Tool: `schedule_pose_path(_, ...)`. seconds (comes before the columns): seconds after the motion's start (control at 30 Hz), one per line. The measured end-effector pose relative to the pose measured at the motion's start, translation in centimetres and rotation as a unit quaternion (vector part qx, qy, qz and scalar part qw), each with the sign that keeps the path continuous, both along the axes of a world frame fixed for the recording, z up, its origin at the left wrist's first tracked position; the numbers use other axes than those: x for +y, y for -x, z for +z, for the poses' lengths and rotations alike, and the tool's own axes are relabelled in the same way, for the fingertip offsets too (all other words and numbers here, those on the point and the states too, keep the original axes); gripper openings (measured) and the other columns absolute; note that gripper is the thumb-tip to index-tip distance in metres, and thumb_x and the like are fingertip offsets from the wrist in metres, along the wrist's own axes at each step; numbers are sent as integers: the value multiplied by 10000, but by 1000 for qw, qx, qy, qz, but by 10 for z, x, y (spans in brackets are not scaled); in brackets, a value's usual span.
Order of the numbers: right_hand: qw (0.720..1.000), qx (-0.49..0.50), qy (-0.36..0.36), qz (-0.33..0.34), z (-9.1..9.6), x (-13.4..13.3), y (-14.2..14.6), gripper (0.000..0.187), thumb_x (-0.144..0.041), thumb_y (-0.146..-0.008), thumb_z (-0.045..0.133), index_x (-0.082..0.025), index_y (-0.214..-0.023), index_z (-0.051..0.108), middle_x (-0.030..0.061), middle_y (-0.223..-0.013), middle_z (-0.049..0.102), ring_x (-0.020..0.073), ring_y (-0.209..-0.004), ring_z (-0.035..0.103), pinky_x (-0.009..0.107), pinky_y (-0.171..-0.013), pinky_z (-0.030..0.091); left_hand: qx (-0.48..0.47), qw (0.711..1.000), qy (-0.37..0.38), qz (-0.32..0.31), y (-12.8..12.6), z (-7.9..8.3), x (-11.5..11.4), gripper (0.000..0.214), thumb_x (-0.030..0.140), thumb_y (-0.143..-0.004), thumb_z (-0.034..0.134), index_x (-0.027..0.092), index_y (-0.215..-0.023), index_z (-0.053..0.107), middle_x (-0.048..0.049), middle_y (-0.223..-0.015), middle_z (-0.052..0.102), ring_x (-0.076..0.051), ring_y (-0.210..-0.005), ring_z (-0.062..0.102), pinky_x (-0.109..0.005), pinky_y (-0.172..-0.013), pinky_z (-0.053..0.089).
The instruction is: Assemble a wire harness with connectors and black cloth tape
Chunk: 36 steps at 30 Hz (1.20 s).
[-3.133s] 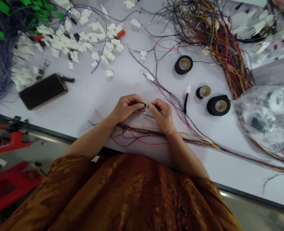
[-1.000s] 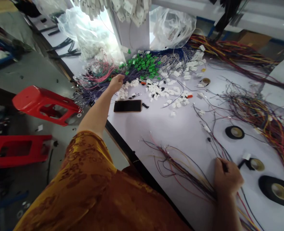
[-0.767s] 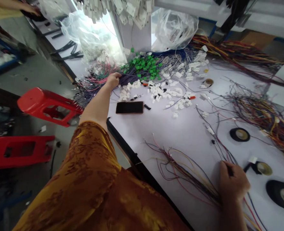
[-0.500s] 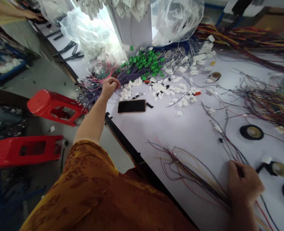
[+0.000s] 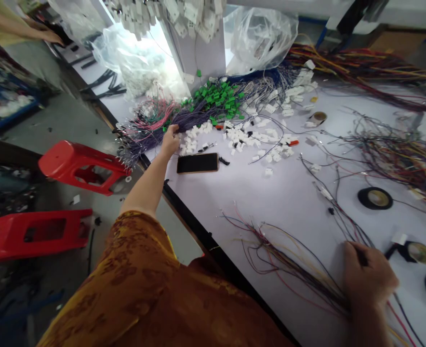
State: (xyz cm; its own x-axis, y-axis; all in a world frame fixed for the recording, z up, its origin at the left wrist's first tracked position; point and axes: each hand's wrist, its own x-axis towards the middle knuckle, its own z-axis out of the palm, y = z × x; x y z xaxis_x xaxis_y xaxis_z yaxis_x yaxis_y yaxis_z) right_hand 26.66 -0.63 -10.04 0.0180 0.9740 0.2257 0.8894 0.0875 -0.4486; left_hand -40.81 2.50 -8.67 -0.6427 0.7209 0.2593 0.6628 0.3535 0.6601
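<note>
My left hand (image 5: pixel 170 140) reaches far out to the edge of a bundle of purple wires (image 5: pixel 191 117), beside loose white connectors (image 5: pixel 191 139). Its fingers are curled together; what lies between them is hidden. Green connectors (image 5: pixel 220 99) sit on the ends of the purple wires. Close to me, my right hand (image 5: pixel 368 274) is closed around a wire harness (image 5: pixel 338 209) of dark and red wires. Another bundle of multicoloured wires (image 5: pixel 292 267) lies on the table and passes under the right wrist.
A phone (image 5: pixel 197 163) lies near the left hand. Rolls of black tape (image 5: pixel 366 196) rest at the right, by a tangle of wires (image 5: pixel 397 154). Plastic bags (image 5: pixel 259 41) stand at the back. Red stools (image 5: pixel 79 161) are on the floor left of the table. Another person's arm (image 5: pixel 25 29) shows at top left.
My left hand has shifted slightly right and down, its fingers now against the edge of the purple wires. The right hand keeps its hold in nearly the same place.
</note>
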Motion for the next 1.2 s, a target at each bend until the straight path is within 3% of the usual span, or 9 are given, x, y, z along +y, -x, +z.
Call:
schedule_pose_path(0.27, 1000, 8, 18, -12, 3, 0, 4, 269, -444, -815, 533, -219, -810, 680, 118, -820, 694, 310, -841, 663, 420, -759, 479, -41, 999, 1, -9, -18, -10, 17, 266, 237, -872, 479, 184, -1093, 618, -87, -1119, 697, -185, -1055, 636, -317, -997, 477)
schedule_pose_path(0.47, 1000, 8, 17, -18, 7, 0, 6, 305, -463, -811, 510, -207, -798, 676, 121, -808, 694, 312, -823, 664, 418, -746, 477, 46, 996, -21, -77, -47, -9, 49, 181, 209, -863, 512, 201, -1018, 604, -111, -1135, 627, -206, -1099, 576, -319, -1032, 432)
schedule_pose_path(0.63, 999, -1, 19, -29, 6, 0, 5, 316, -480, -810, 510, -214, -800, 680, 119, -817, 699, 326, -834, 672, 421, -734, 478, 71, 989, 6, -130, -61, -5, 66, 272, 207, -873, 505, 202, -1122, 614, -124, -1190, 635, -239, -1167, 562, -368, -1077, 401)
schedule_pose_path(0.83, 1000, 9, 14, -22, 8, -1, 7, 287, -465, -823, 526, -221, -802, 675, 109, -810, 698, 315, -825, 676, 420, -742, 484, 64, 991, 29, -118, -62, -9, 95, 394, 226, -844, 593, 185, -1233, 637, -159, -1341, 595, -318, -1323, 503, -465, -1157, 322)
schedule_pose_path(1.03, 1000, 0, 3, -18, 5, -1, 5, 331, -490, -829, 521, -203, -825, 685, 106, -822, 698, 314, -823, 677, 407, -732, 485, 41, 985, 55, -158, -66, -7, 111, 411, 285, -907, 531, 173, -1287, 639, -125, -1368, 606, -257, -1279, 561, -357, -1110, 400)
schedule_pose_path(1.2, 999, -10, 36, -34, 8, -1, 6, 372, -515, -824, 489, -197, -834, 682, 125, -863, 704, 334, -873, 684, 422, -754, 491, 54, 972, 104, -204, -98, 0, 116, 424, 324, -948, 451, 208, -1305, 648, -76, -1455, 572, -206, -1361, 506, -300, -1157, 348)
